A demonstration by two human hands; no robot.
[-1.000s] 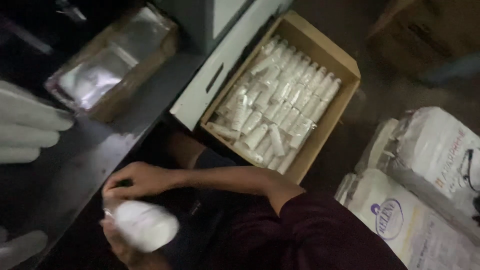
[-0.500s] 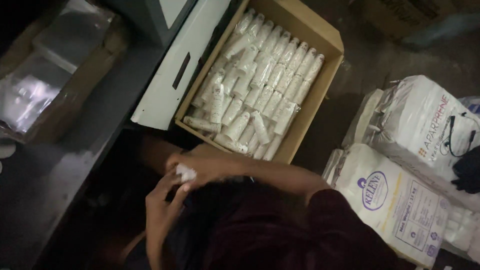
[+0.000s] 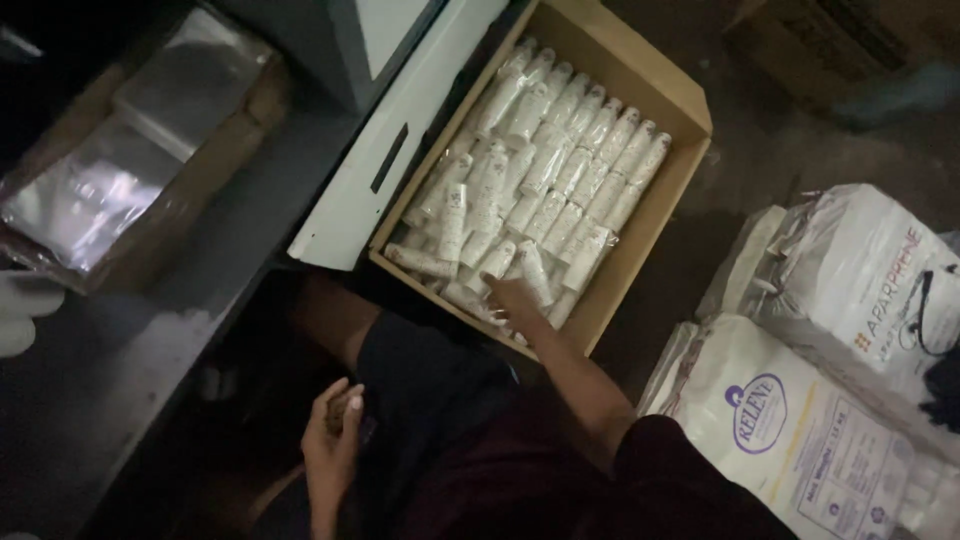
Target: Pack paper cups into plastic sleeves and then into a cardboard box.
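An open cardboard box (image 3: 688,118) on the floor is packed with rows of white tubes (image 3: 545,165) in clear wrap. My right hand (image 3: 512,298) reaches over the box's near edge, and its fingertips rest on the wrapped tubes there. The dim light hides whether it grips one. My left hand (image 3: 333,437) hangs low beside my lap, under the table edge, with its fingers curled. Whether anything lies inside them is unclear.
A dark grey table (image 3: 150,340) runs along the left and carries a tray of clear plastic bags (image 3: 100,195). A white panel (image 3: 365,180) leans against the box. Two white printed sacks (image 3: 790,440) (image 3: 865,270) lie to the right. White rounded objects (image 3: 20,310) sit at the left edge.
Both hands held a white wrapped tube over my lap. Since then my right hand has gone forward into the box, my left hand has dropped low, and the view has swung toward the box.
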